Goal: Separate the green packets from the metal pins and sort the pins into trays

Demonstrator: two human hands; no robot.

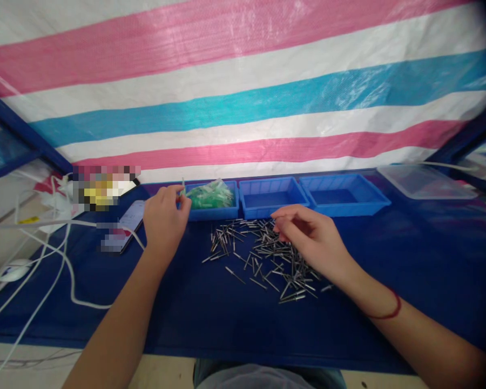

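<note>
My left hand [165, 220] is raised by the left blue tray [194, 214], fingers pinched on a small pale-green piece near the tray's left edge. That tray holds a heap of green plastic pieces [210, 195]. My right hand [310, 235] rests over a scattered pile of small metal pins [263, 255] on the blue table, fingers curled together at the pile's top; whether a pin sits between them I cannot make out.
Two more blue trays [272, 199] [344, 195] stand in a row to the right, then a clear plastic tray [425, 181]. A phone [125, 224] and white cables [65, 259] lie at the left. A striped tarp hangs behind.
</note>
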